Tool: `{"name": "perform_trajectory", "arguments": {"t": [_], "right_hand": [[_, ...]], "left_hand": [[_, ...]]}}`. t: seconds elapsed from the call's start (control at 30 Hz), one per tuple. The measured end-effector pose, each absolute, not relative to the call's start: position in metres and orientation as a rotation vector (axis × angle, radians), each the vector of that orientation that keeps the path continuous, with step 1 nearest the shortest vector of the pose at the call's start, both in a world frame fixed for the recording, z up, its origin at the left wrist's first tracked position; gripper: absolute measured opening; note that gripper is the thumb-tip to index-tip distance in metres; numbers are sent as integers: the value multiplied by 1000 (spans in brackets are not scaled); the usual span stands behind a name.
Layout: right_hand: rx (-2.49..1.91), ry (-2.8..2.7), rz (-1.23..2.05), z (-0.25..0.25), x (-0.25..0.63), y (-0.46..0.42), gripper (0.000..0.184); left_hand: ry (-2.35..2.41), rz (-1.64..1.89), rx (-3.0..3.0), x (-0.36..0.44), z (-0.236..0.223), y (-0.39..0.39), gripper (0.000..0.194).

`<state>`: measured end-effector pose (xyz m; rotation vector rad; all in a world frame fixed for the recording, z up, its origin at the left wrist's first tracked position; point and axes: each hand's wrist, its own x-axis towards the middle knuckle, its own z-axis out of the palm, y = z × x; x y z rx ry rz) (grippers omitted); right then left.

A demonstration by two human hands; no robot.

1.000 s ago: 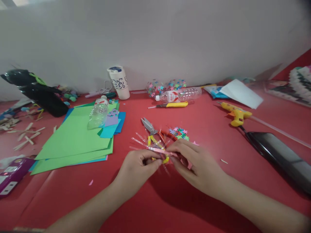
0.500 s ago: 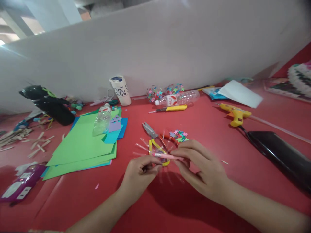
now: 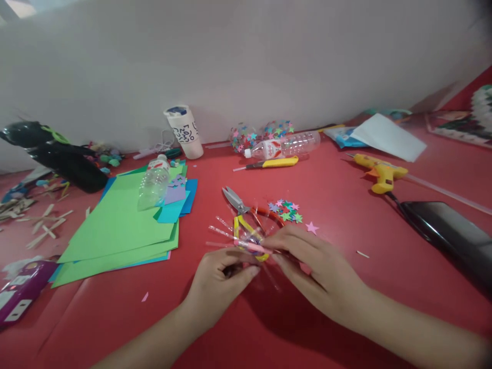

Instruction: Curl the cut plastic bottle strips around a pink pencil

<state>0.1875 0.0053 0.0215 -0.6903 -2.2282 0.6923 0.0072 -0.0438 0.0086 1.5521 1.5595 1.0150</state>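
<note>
Between my hands, above the red table, is a clear plastic piece (image 3: 225, 230) cut into thin strips that fan outward. A slim pink stick with a pale band (image 3: 251, 247) lies across it. My right hand (image 3: 321, 269) is closed in a pinch at the right end of the pink stick. Thumb and fingers of my left hand (image 3: 223, 279) are pressed together at the plastic piece's near-left side; exactly what they grip is partly hidden. Just behind are scissors (image 3: 235, 200) with yellow and red-orange handles, blades slightly apart, and a pile of coloured paper stars (image 3: 286, 209).
Green paper sheets (image 3: 115, 220) lie left with a clear bottle (image 3: 154, 179) on top. A yellow cutter (image 3: 279, 162), another bottle (image 3: 300, 144) and a tumbler (image 3: 185, 134) stand or lie behind. Right are a yellow glue gun (image 3: 380, 171) and a black object (image 3: 449, 241).
The pink stick has tilted, its left end rising and its right end dipping. A single pink star now shows beside the star pile. My view has shifted slightly.
</note>
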Motion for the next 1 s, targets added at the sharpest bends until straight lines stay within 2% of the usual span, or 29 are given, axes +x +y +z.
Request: {"name": "perform_trajectory", "arguments": {"t": [0.23,0.57,0.67,0.77,0.83,0.9,1.0], "right_hand": [[-640,-2289,700,23,189,2,18],[-609,-2341,419,19,189,1,13],[-598,-2373,301,21,190,-1,10],[-548,-2428,157,22,190,-4,11],[-525,-2472,122,21,189,-6,12],[-513,-2514,133,19,189,-8,14],[-546,-2512,230,17,187,-10,14]], "left_hand": [[1500,1016,1469,7,10,-43,16],[1464,1008,1569,10,15,-43,15],[1560,1089,1726,3,18,-49,23],[1703,1345,1910,-8,24,-61,28],[1601,1506,2149,-13,28,-68,33],[1511,1413,2391,-14,31,-71,34],[1439,1210,2638,-9,31,-66,25]]}}
